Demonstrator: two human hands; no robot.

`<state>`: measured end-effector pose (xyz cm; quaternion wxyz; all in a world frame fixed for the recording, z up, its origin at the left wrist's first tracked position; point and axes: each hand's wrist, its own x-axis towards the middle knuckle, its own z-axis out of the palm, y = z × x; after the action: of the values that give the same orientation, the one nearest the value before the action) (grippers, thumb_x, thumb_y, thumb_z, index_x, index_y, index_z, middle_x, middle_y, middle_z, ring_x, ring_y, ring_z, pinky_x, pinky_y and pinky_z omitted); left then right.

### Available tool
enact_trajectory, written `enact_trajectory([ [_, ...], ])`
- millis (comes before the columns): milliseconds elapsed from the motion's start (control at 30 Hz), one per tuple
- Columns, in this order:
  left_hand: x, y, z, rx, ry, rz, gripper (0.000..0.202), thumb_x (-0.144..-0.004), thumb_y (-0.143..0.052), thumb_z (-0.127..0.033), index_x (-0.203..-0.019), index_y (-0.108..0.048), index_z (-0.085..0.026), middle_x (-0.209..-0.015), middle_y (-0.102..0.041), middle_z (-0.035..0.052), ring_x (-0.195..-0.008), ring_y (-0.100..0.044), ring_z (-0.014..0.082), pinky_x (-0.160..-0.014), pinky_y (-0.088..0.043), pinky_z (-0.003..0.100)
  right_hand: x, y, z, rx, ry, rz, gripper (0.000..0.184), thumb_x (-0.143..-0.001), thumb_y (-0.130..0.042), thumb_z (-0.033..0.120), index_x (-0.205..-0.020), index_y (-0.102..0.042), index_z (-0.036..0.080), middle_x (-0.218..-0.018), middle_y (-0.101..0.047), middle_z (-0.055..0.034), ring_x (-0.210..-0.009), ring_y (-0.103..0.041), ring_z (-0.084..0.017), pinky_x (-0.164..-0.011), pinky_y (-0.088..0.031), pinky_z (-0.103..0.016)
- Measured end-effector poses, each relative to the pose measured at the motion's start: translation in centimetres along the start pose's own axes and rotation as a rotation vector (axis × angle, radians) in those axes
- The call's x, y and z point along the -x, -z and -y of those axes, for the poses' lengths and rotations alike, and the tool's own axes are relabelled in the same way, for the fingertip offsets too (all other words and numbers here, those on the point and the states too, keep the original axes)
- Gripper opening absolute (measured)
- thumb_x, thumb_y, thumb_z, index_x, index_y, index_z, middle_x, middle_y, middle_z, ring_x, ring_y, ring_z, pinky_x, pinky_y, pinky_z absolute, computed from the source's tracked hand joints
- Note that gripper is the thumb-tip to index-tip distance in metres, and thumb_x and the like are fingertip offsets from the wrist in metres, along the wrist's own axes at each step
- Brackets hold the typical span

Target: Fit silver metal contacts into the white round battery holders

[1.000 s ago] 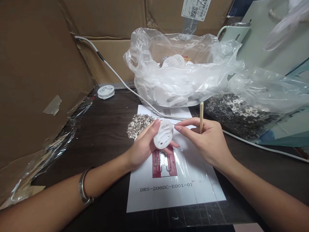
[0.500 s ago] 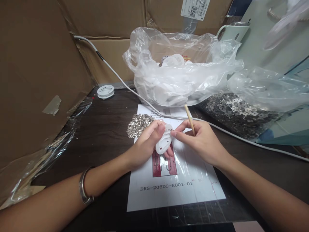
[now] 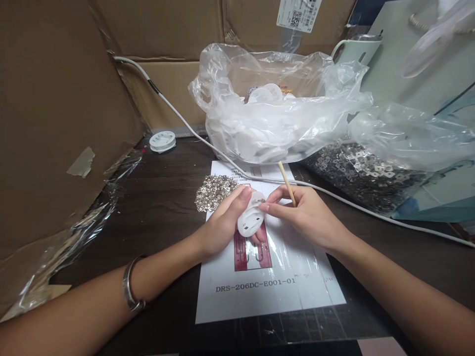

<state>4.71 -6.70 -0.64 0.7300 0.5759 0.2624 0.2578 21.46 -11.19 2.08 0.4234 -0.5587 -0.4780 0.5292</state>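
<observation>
**Both hands on a white plastic shell at mid-worktop**

The left hand [image 3: 222, 222] grips a white plastic shell [image 3: 251, 217] between thumb and curled fingers, just above the printed sheet [image 3: 260, 296] lying near the front edge of the worktop [image 3: 163, 198]. The right hand [image 3: 308, 217] meets it from the other side — fingertips pinched against the shell's upper rim, a wooden stick [image 3: 286, 183] clamped among the fingers and pointing toward the far edge. A heap of small metal tabs [image 3: 215, 190] lies just beside the left fingers — a white cable [image 3: 356, 204] runs behind both hands.

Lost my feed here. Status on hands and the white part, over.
Left hand holds white part over sheet. Right hand holds stick, fingertips on part. Clip pile just beyond left hand, not in the way.
</observation>
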Motion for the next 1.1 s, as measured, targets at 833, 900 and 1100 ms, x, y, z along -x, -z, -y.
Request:
enact_trajectory([
  [833,0.1,0.3,0.1,0.019,0.02,-0.023,0.058,-0.097,-0.025,-0.053,-0.12,-0.053,-0.009,-0.055,-0.065,0.0052,-0.05,-0.063,0.0175,-0.051,-0.052,0.028,-0.2,1.2,-0.9,-0.074,0.063,0.038,0.023,-0.074,-0.073,0.035,-0.07,-0.061,0.016,-0.07,-0.062,0.0006,-0.065,-0.054,-0.009,-0.065,-0.039,-0.024],
  [900,0.0,0.3,0.2,-0.004,0.03,-0.033,0.057,-0.096,-0.028,-0.053,-0.122,-0.053,-0.008,-0.057,-0.065,0.0059,-0.048,-0.063,0.0164,-0.049,-0.051,0.026,-0.2,1.2,-0.8,-0.031,0.072,0.012,0.025,-0.075,-0.072,0.037,-0.071,-0.061,0.015,-0.07,-0.062,0.0,-0.064,-0.053,-0.009,-0.063,-0.038,-0.024],
  [1100,-0.2,0.0,-0.3,0.013,0.05,-0.021,0.051,-0.094,-0.039,-0.051,-0.12,-0.052,-0.01,-0.061,-0.066,0.0066,-0.056,-0.067,0.019,-0.052,-0.056,0.028,-0.1,0.8,-0.8,0.22,0.141,-0.13,0.028,-0.075,-0.07,0.041,-0.073,-0.063,0.014,-0.068,-0.061,-0.001,-0.053,-0.046,-0.008,-0.051,-0.034,-0.024],
])
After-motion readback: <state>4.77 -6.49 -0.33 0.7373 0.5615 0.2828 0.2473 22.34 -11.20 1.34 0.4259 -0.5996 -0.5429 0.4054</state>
